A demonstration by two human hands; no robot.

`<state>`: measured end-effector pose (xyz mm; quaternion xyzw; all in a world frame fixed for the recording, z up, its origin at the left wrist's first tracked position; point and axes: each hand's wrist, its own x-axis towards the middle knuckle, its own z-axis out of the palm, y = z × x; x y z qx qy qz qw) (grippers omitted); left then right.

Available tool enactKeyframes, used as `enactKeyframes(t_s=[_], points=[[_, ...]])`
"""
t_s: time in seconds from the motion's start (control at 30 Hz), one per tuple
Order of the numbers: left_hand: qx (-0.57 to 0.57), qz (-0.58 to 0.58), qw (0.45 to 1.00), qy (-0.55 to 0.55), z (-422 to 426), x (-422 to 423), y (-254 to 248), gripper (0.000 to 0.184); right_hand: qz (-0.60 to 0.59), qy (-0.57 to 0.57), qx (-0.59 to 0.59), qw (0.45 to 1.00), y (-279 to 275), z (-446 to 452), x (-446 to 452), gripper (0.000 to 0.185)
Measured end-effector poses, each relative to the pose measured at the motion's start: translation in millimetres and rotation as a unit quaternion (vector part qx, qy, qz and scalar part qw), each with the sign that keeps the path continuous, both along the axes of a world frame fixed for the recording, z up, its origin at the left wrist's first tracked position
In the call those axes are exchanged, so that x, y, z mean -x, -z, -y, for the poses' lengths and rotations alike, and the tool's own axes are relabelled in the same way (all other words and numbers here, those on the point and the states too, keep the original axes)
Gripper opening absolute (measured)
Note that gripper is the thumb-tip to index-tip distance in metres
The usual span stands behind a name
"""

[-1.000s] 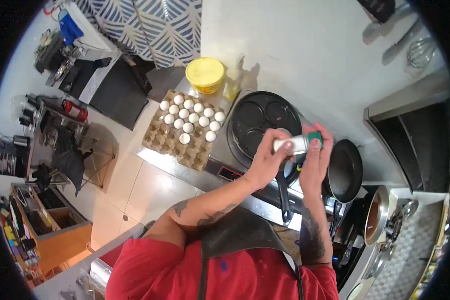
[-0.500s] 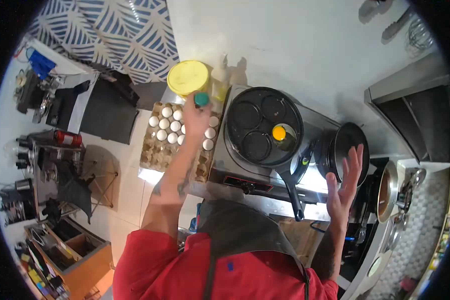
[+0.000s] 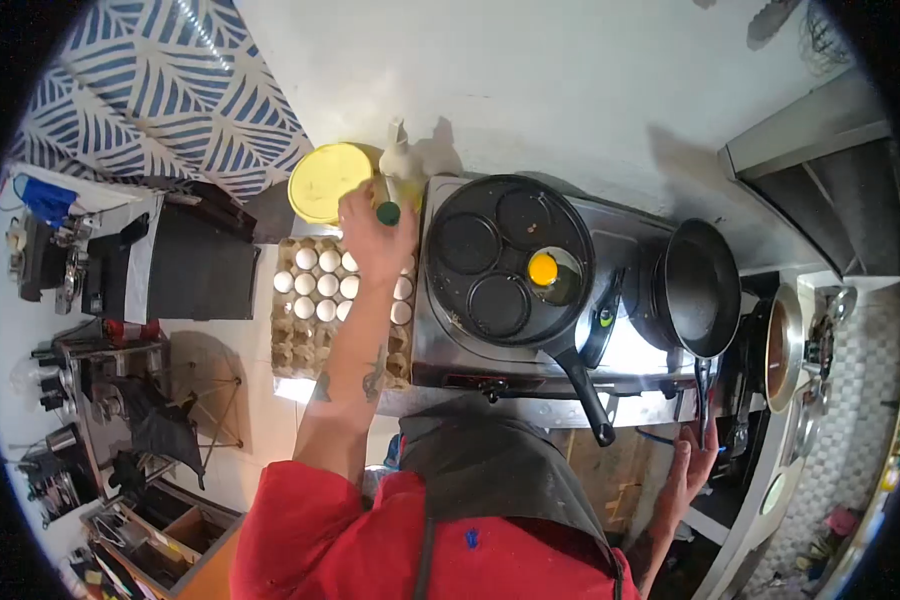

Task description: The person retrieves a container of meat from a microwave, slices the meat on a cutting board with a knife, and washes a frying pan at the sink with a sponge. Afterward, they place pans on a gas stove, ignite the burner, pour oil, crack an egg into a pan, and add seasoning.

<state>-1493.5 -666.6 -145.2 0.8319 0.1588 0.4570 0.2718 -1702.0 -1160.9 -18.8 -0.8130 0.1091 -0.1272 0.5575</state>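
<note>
My left hand (image 3: 373, 240) is closed around a small container with a green cap (image 3: 388, 213); its body is mostly hidden by my fingers. Below that hand lies a cardboard egg tray (image 3: 295, 345) with several white eggs (image 3: 327, 285) in it. On the stove sits a black pan with round wells (image 3: 467, 243), and one well holds a raw cracked egg with a whole yolk (image 3: 543, 268). My right hand (image 3: 688, 467) has its fingers stretched out at the handle end of a black frying pan (image 3: 700, 300); contact with the handle is unclear.
A yellow-lidded tub (image 3: 328, 182) and a pale bottle (image 3: 400, 163) stand against the wall behind the egg tray. A dark utensil with a green mark (image 3: 604, 318) lies between the pans. Further right is a wide metal-rimmed pan (image 3: 785, 345). The stove's front edge (image 3: 450, 382) faces me.
My right hand has come down from beside the frying pan to its handle end. The green-capped container has shifted slightly right with my left hand. The whole view has turned a little.
</note>
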Motion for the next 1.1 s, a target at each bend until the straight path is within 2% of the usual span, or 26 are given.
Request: enactKeyframes(t_s=[0.03,0.13,0.23,0.37,0.47,0.5,0.57,0.6,0.63,0.67,0.73,0.77,0.8,0.87,0.97,1.0,1.07,1.1], points=[[-0.026,0.058,0.998,0.005,-3.7,-10.8,-8.1,0.061,0.005,0.005,0.009,1.0,1.7,5.0,4.4,0.059],[-0.007,0.005,0.999,-0.04,-6.0,-40.2,-47.9,0.052,0.014,0.018,0.004,1.0,3.1,6.8,11.5,0.058],[0.092,-0.224,0.969,0.039,-16.4,-64.6,-59.8,0.043,0.019,0.011,0.019,1.0,5.8,7.8,15.5,0.059],[0.037,-0.158,0.979,0.12,-24.5,-71.7,-47.1,0.037,0.037,-0.009,0.041,0.998,5.9,-1.8,18.0,0.06],[0.052,-0.067,0.98,0.178,-22.6,-59.8,-70.3,0.038,0.059,-0.026,0.024,0.998,16.6,5.1,17.3,0.061],[0.056,-0.063,0.979,0.183,-24.5,-58.0,-90.3,0.038,0.065,-0.033,0.018,0.997,16.9,3.2,14.5,0.061],[0.043,-0.095,0.979,0.175,-17.6,-34.2,-184.4,0.041,0.071,-0.043,0.031,0.996,19.0,4.3,12.9,0.06],[0.03,-0.039,0.977,0.209,-41.5,-48.1,-203.6,0.043,0.061,-0.045,0.039,0.996,21.3,9.1,11.1,0.06],[-0.002,-0.025,0.982,0.187,-28.5,-24.0,-273.3,0.045,0.05,-0.047,0.047,0.997,23.0,14.5,11.8,0.06],[0.012,0.027,0.967,0.253,-47.1,-27.1,-315.4,0.047,0.04,-0.05,0.054,0.997,24.3,16.1,10.8,0.059],[-0.101,0.057,0.958,0.263,-68.1,6.6,-385.4,0.046,0.058,-0.05,0.048,0.996,26.1,16.5,6.8,0.06],[-0.05,0.062,0.951,0.3,-62.3,21.6,-391.3,0.058,0.042,-0.051,0.04,0.997,32.6,25.8,8.6,0.06],[-0.035,0.072,0.946,0.313,-53.9,32.3,-390.2,0.06,0.028,-0.047,0.03,0.998,38.9,30.8,9.4,0.06],[0.002,0.066,0.937,0.344,-19.8,45.3,-355.1,0.065,0.067,-0.082,0.032,0.994,36.7,22.5,3.7,0.061],[0.049,-0.008,0.901,0.43,61.3,58.3,-264.2,0.075,0.052,-0.09,0.033,0.994,12.6,5.8,17.4,0.061],[0.048,-0.044,0.877,0.476,92.9,67.3,-236.4,0.078,0.063,-0.085,0.051,0.993,20.0,6.9,21.9,0.06],[0.023,-0.137,0.779,0.611,154.7,94.7,-200.1,0.086,0.057,-0.076,0.059,0.994,14.7,3.5,30.8,0.061],[0.018,-0.202,0.703,0.682,179.8,109.6,-192.2,0.091,0.063,-0.078,0.089,0.991,12.9,5.9,34.0,0.061]])
